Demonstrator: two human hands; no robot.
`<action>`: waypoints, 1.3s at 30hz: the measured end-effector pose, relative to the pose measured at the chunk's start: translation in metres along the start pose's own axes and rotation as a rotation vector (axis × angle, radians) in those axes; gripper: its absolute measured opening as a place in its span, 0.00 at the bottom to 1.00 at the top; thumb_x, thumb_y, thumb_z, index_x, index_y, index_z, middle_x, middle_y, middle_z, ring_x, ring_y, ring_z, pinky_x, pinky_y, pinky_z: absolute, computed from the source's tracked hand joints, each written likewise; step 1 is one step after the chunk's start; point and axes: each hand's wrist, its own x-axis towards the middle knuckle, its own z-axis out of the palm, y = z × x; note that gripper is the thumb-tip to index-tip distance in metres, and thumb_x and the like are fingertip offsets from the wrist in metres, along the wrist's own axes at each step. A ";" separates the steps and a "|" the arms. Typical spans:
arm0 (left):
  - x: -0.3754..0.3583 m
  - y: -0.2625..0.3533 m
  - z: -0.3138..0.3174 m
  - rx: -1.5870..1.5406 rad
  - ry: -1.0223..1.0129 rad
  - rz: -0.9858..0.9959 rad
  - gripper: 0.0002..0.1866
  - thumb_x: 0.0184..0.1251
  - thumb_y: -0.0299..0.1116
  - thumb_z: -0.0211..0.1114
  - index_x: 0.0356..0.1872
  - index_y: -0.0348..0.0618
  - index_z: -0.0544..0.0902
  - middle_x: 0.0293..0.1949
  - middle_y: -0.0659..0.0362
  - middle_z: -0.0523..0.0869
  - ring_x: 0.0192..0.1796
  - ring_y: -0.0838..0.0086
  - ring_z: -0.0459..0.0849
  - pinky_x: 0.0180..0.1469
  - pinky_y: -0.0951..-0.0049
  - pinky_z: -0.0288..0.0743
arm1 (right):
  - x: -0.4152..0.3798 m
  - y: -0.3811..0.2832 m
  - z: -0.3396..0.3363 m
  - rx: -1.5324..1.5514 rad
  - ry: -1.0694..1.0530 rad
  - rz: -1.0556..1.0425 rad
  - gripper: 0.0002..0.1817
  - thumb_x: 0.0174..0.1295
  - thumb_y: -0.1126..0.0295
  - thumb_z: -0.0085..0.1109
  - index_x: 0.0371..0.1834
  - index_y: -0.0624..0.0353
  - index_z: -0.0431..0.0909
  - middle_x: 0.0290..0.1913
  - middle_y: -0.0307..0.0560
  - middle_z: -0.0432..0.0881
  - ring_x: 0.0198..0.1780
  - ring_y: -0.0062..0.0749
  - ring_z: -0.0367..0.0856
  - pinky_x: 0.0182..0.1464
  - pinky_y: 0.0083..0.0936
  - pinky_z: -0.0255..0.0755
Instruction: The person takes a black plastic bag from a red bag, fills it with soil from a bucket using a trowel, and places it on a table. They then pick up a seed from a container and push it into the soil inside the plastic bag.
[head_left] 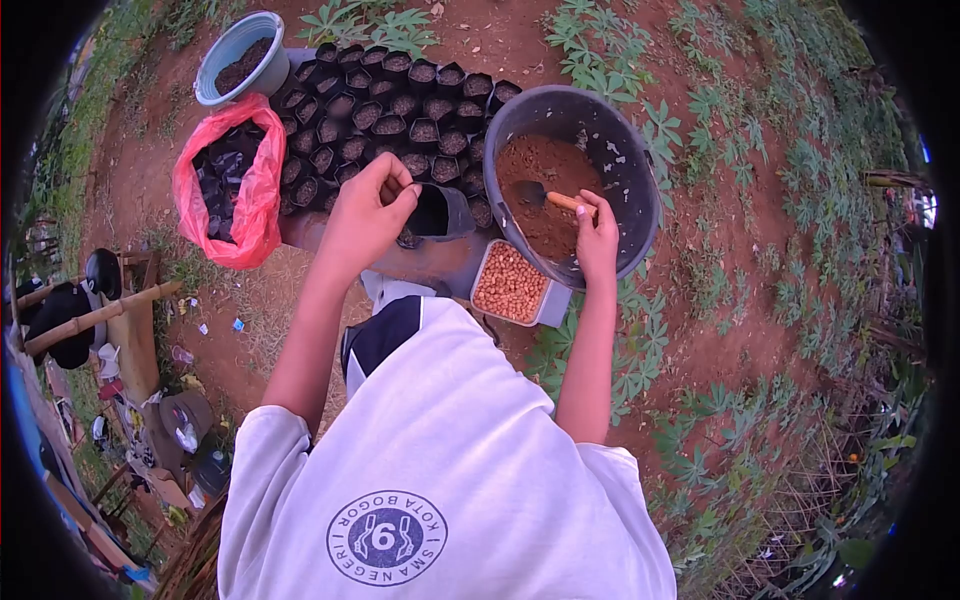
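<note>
My left hand (368, 215) pinches the rim of a black plastic planting bag (458, 212), whose dark mouth gapes toward me. My right hand (598, 238) grips the wooden handle of a small trowel (568, 202). The trowel's dark blade rests in the brown soil (548, 165) inside a large black tub (637, 170). Behind my left hand stand rows of black planting bags (388, 125) filled with soil. A square container of tan seeds or nuts (508, 284) sits below the tub.
A red plastic bag (262, 205) holding folded black plastic stands at the left. Beyond it is a pale blue bucket (272, 75) with dark soil. Leafy plants (625, 350) grow at the right, and a bamboo pole (100, 318) with clutter lies at the far left.
</note>
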 end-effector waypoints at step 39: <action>0.040 -0.097 0.085 -0.512 -0.141 0.139 0.05 0.71 0.23 0.63 0.39 0.41 0.75 0.34 0.70 0.76 0.37 0.88 0.73 0.40 0.82 0.69 | 0.004 0.009 -0.002 0.131 0.009 0.019 0.13 0.71 0.76 0.56 0.58 0.63 0.78 0.53 0.50 0.84 0.51 0.33 0.83 0.55 0.28 0.76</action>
